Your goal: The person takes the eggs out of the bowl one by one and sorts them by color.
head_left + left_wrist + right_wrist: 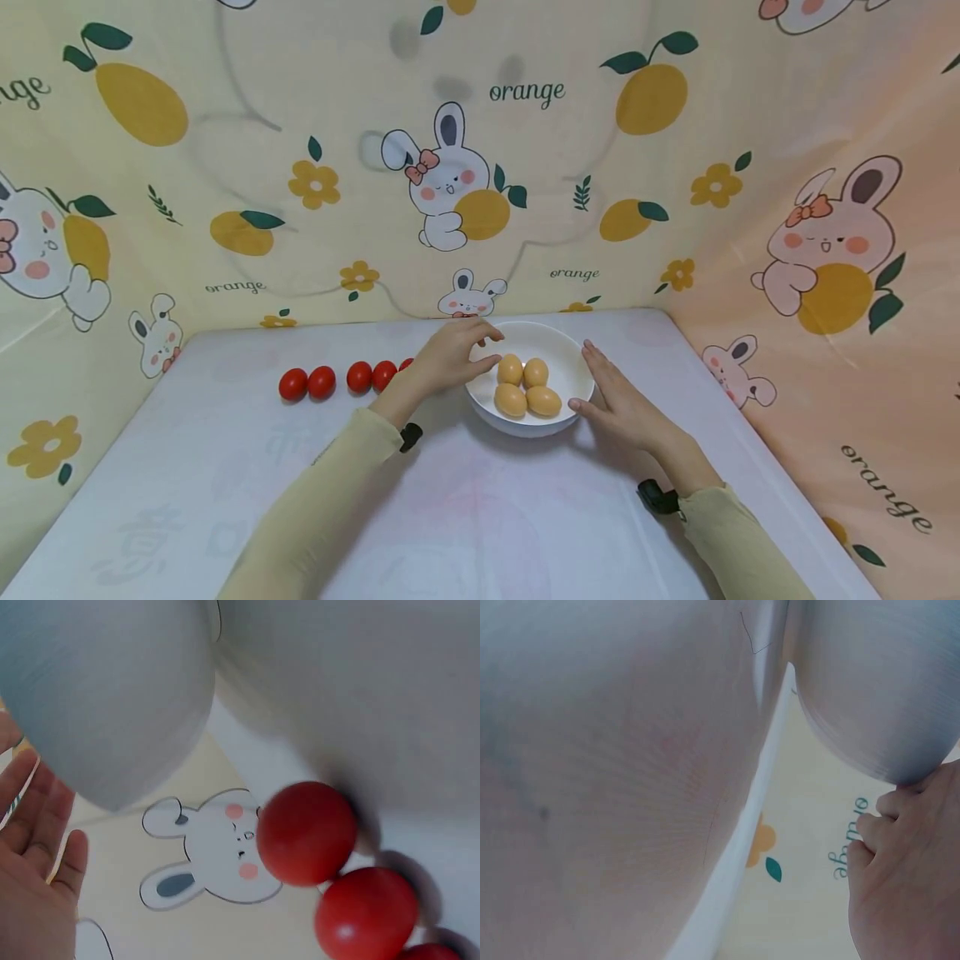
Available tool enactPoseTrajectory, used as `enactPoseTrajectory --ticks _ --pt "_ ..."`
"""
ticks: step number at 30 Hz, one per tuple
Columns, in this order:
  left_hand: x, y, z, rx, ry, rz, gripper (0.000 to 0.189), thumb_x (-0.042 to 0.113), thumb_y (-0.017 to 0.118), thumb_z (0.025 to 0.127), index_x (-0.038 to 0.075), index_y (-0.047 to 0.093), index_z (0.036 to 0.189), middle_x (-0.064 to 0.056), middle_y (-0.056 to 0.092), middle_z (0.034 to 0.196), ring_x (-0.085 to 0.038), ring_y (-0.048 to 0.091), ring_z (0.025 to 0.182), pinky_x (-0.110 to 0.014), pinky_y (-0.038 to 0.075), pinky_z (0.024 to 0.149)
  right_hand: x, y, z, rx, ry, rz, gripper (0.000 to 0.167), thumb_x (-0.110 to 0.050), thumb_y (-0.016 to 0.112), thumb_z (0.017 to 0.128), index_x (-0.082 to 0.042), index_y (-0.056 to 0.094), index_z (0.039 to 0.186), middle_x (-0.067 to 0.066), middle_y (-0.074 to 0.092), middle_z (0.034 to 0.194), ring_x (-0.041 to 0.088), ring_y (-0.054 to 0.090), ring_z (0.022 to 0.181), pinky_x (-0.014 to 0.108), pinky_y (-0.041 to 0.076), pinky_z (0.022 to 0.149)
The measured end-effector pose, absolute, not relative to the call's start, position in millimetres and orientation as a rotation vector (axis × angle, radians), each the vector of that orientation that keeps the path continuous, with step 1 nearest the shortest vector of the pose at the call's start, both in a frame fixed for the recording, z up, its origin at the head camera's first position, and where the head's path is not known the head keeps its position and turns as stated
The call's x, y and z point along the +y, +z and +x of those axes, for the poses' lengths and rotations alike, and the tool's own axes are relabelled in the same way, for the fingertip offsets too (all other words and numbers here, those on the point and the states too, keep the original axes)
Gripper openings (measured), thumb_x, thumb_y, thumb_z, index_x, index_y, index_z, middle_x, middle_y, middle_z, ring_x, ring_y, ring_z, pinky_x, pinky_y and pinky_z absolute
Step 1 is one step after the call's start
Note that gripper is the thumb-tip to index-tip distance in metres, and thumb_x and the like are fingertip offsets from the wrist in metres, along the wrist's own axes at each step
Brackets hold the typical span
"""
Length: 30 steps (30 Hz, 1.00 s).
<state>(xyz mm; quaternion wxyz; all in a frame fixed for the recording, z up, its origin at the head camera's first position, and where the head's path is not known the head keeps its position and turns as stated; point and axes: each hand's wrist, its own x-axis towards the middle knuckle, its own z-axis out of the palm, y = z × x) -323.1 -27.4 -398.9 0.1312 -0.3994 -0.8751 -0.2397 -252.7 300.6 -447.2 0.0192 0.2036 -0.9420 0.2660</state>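
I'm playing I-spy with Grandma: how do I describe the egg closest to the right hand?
On the pale table, find the white bowl beside the right hand. Four tan eggs sit inside it. Choose the front-right egg, which lies nearest that hand's thumb.

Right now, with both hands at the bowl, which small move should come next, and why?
I would probably rest the left grip gently against the left side of the bowl. It holds nothing, and its thumb reaches over that edge, while the right grip lies at the opposite side. Four eggs sit together inside, so steadying both sides might keep them from rolling.
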Motion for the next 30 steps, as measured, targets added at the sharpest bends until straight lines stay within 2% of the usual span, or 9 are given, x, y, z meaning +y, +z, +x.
enactPoseTrajectory --ticks 4,14,21,30 --pt "-14.2 -398.5 -329.0 -2.637 -0.583 -1.210 0.036 0.026 0.076 0.096 0.009 0.071 0.127 -0.003 0.070 0.125 -0.020 0.066 0.105 -0.035 0.054 0.091 301.0 -447.4 -252.7 -2.910 0.822 0.647 0.098 -0.053 0.062 0.100 -0.007 0.007 0.167 0.011 0.004 0.175 0.041 0.009 0.159 0.063 0.015 0.124" --pt "11.5 -398.0 -343.3 -2.849 -0.389 -1.257 0.039 0.032 0.072 0.099 0.009 0.070 0.131 -0.006 0.067 0.133 -0.025 0.061 0.125 -0.041 0.047 0.110 301.2 -446.5 -253.1 -2.911 0.828 0.650 0.098 -0.053 0.062 0.100 -0.006 0.008 0.167 0.010 0.003 0.175 0.039 0.007 0.159 0.063 0.014 0.125" --pt "22.6 -400.9 -347.9 -3.024 -0.288 -1.222 0.044 0.037 0.073 0.098 0.009 0.069 0.132 -0.006 0.063 0.133 -0.022 0.061 0.118 -0.037 0.049 0.107 301.4 -448.0 -254.1 -2.919 0.816 0.640 0.098 -0.054 0.062 0.100 -0.007 0.008 0.167 0.010 0.003 0.175 0.038 0.007 0.160 0.062 0.015 0.125" --pt "26.2 -406.4 -345.2 -3.025 -0.210 -1.216 0.049 0.037 0.075 0.095 0.009 0.069 0.135 -0.006 0.065 0.130 -0.020 0.060 0.118 -0.036 0.049 0.105 302.3 -448.9 -254.0 -2.928 0.815 0.626 0.098 -0.055 0.061 0.100 -0.005 0.009 0.167 0.010 0.003 0.175 0.039 0.007 0.159 0.062 0.014 0.125"
